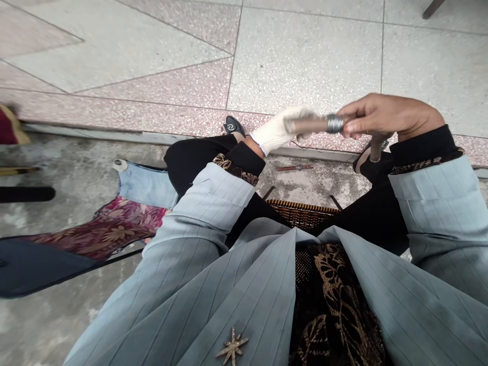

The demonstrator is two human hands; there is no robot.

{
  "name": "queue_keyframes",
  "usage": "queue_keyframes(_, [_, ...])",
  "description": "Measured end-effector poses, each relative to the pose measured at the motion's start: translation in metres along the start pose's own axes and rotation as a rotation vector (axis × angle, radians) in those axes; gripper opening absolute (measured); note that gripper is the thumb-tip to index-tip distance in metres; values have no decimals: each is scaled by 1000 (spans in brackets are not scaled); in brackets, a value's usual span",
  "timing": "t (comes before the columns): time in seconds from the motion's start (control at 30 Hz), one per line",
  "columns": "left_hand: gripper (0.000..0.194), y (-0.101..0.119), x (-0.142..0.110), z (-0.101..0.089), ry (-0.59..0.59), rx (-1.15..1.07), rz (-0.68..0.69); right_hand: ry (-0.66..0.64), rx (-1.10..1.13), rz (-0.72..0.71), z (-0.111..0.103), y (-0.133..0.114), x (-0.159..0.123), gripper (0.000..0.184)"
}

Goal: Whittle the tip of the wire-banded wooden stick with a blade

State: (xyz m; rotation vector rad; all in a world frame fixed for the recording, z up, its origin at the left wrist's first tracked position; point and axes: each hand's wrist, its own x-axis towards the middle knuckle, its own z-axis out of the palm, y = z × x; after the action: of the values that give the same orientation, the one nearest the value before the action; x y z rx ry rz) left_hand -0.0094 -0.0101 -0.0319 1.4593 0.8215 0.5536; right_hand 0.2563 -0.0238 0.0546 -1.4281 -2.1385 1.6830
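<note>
My left hand point(278, 128), in a white knit glove, is closed around a brown, stick-like rod point(311, 125) held level above the floor edge. Grey metal wire point(335, 123) is wound in a tight coil about the rod's right end. My bare right hand point(396, 114) pinches that end just beyond the coil, with thumb and fingers together. Below the right palm a short brownish cylinder point(375, 148) shows; whether the hand also holds it I cannot tell. Motion blurs the glove's fingers and the rod.
A reddish-brown strip point(294, 167) lies on the concrete between my feet. Beneath me is a woven seat point(301, 213). At left stands a fabric-covered folding seat point(125, 223), with a black bar point(26, 194) beyond it. A low step edge point(133, 133) borders the tiled floor point(305, 56).
</note>
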Motion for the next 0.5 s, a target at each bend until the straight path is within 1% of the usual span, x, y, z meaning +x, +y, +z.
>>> queue_keyframes(0.03, [11, 1, 0, 1, 11, -43, -15, 85, 101, -36, 1, -1, -1, 40])
queue_keyframes(0.07, [14, 2, -1, 3, -10, -65, -33, 191, 199, -64, 3, -2, -2, 39])
queue_keyframes(0.13, [18, 5, -3, 8, -112, -64, -66, 407, 334, -69, 7, -3, 1, 33])
queue_keyframes(0.2, [22, 9, -6, 12, -202, -42, -81, 550, 334, 6, 11, -4, 6, 28])
queue_keyframes(0.27, [23, 12, -8, 16, -255, -15, -78, 611, 184, 134, 13, -5, 13, 24])
queue_keyframes(0.3, [23, 14, -9, 17, -266, -4, -74, 610, 56, 191, 14, -6, 16, 21])
queue_keyframes(0.37, [21, 16, -10, 17, -280, 18, -70, 552, -246, 272, 16, -7, 21, 17])
queue_keyframes(0.43, [17, 18, -10, 16, -292, 62, -62, 424, -514, 318, 17, -6, 26, 21])
queue_keyframes(0.5, [13, 19, -10, 14, -274, 141, -50, 255, -676, 381, 18, -2, 29, 33])
